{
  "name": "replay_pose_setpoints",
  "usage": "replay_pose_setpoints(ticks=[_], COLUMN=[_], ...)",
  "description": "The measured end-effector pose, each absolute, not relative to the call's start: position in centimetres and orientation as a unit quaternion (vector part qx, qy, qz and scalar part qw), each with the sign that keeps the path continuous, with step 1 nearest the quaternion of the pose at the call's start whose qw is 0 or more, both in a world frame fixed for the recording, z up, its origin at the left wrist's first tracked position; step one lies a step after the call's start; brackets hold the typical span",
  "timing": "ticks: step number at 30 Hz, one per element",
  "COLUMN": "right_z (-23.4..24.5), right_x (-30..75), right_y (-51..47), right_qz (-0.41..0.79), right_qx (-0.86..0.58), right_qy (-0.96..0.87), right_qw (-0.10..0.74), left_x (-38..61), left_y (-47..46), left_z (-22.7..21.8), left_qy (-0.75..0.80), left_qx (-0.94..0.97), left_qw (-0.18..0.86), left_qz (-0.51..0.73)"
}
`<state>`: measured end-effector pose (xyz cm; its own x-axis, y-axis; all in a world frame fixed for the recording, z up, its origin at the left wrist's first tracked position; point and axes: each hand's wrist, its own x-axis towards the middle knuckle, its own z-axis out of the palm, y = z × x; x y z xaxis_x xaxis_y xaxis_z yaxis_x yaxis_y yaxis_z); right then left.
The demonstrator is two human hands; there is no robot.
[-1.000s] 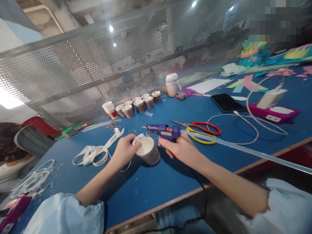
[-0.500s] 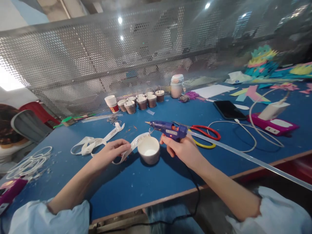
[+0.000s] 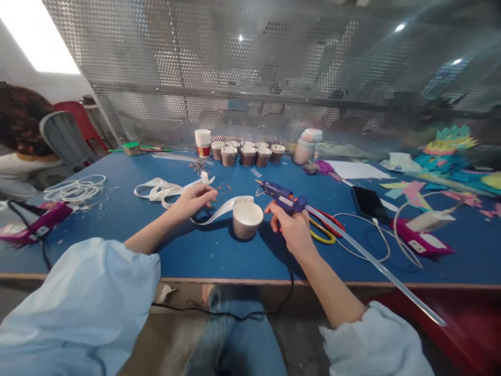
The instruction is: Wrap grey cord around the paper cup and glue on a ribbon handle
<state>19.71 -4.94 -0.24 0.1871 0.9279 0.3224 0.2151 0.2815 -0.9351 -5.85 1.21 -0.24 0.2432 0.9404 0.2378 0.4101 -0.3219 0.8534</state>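
Note:
A paper cup (image 3: 248,220) stands upright on the blue table (image 3: 219,258), with one end of a white printed ribbon (image 3: 219,210) fixed at its rim. My left hand (image 3: 192,199) pinches the free part of that ribbon, left of the cup. My right hand (image 3: 291,231) grips a blue glue gun (image 3: 278,194) just right of the cup, its nozzle pointing left above the rim. A long clear glue stick (image 3: 376,263) trails out of the gun's back toward the lower right.
A row of brown cups (image 3: 246,154) and a stack of white cups (image 3: 202,142) line the far edge by the mesh wall. Scissors (image 3: 326,230), a phone (image 3: 366,197), cables, a pink device (image 3: 420,241), loose ribbon (image 3: 160,189) and wire rings (image 3: 76,189) lie around. Another person sits far left.
The cup was tipped in my left hand; it now stands upright and my left hand has drawn back to the left along the ribbon. The view swung leftward.

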Motion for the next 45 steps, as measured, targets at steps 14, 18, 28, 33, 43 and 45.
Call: replay_pose_setpoints(ticks=[14, 18, 28, 33, 43, 45], right_z=[-2.0, -2.4, -2.9, -2.9, -2.5, -2.5], right_x=[20.0, 20.0, 19.5, 19.0, 18.3, 18.1], right_y=[-2.9, -2.7, -2.4, -2.7, -3.7, -3.7], right_qz=[0.233, 0.203, 0.172, 0.161, 0.158, 0.155], right_qx=[-0.564, -0.570, -0.559, -0.541, -0.499, -0.493], right_qy=[-0.554, -0.573, -0.604, -0.624, -0.659, -0.667], right_qw=[0.566, 0.553, 0.542, 0.541, 0.541, 0.536], left_x=[-9.6, -10.3, -11.2, -11.2, -11.0, -11.0], left_y=[1.8, 0.9, -0.8, -0.9, -1.3, -1.5], left_z=[-1.7, -2.1, -2.6, -2.5, -1.8, -1.9], left_qy=[0.625, 0.666, 0.736, 0.756, 0.772, 0.753], left_qx=[0.632, 0.580, 0.499, 0.465, 0.451, 0.477], left_qw=[-0.001, -0.025, -0.029, -0.023, -0.044, -0.055], left_qz=[0.459, 0.469, 0.457, 0.461, 0.446, 0.450])
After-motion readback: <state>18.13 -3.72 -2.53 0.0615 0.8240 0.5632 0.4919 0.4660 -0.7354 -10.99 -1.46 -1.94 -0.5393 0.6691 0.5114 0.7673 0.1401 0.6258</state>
